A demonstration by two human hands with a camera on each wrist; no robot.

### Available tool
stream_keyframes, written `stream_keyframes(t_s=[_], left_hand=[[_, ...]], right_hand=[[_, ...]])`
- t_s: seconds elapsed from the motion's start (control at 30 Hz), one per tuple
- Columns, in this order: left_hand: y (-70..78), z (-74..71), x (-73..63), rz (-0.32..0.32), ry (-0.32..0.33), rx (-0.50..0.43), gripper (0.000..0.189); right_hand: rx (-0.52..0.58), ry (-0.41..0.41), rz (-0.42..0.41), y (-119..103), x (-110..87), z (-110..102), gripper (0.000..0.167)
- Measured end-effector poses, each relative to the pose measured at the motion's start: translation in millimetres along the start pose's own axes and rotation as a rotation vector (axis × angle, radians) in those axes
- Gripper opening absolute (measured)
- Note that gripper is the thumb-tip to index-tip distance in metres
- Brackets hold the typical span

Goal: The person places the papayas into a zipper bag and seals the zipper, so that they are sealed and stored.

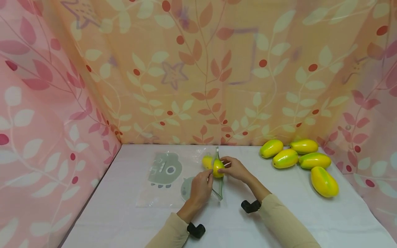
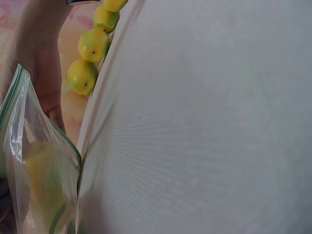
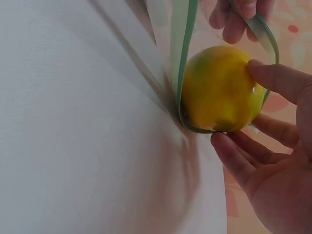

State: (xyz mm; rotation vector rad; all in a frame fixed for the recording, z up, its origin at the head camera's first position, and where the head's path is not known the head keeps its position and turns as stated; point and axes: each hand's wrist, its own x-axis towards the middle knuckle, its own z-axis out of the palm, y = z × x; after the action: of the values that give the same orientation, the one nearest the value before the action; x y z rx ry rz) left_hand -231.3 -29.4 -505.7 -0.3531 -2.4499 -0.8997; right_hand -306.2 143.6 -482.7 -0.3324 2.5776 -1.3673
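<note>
Mango (image 1: 218, 164), one, yellow-green: lay at nine o'clock from the right hand (image 1: 237, 169), touching it, inner part inside the bag, outer end out through the mouth. Right hand: thumb and fingers parted, curled round that outer end. Left hand (image 1: 201, 186): closed in a pinch on the bag's green rim (image 3: 184, 58), mango at about one o'clock from it. Plastic bag (image 1: 165, 168), dinosaur print: flat, stretching to nine o'clock from the mango. Loose mangoes (image 1: 285, 158), five: at three o'clock, well apart, bare table (image 1: 111, 220) between. Table's far edge: at twelve o'clock, against a leaf-patterned curtain (image 1: 198, 69).
</note>
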Motion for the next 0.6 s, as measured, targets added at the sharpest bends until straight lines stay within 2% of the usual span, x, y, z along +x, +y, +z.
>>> stream_keyframes(t_s=[0.23, 0.43, 0.6], left_hand=[[0.2, -1.5, 0.2, 0.034, -0.007, 0.026, 0.019], [-2.0, -1.4, 1.6, 0.074, 0.014, 0.056, 0.019], [-2.4, -2.2, 1.8, 0.091, 0.014, 0.055, 0.021]], right_hand=[[0.047, 0.063, -0.002, -1.0, 2.9, 10.3, 0.051], [0.105, 0.13, 0.019, 0.2, 9.3, 20.5, 0.045], [0.138, 0.126, 0.012, 2.1, 11.9, 24.5, 0.042]])
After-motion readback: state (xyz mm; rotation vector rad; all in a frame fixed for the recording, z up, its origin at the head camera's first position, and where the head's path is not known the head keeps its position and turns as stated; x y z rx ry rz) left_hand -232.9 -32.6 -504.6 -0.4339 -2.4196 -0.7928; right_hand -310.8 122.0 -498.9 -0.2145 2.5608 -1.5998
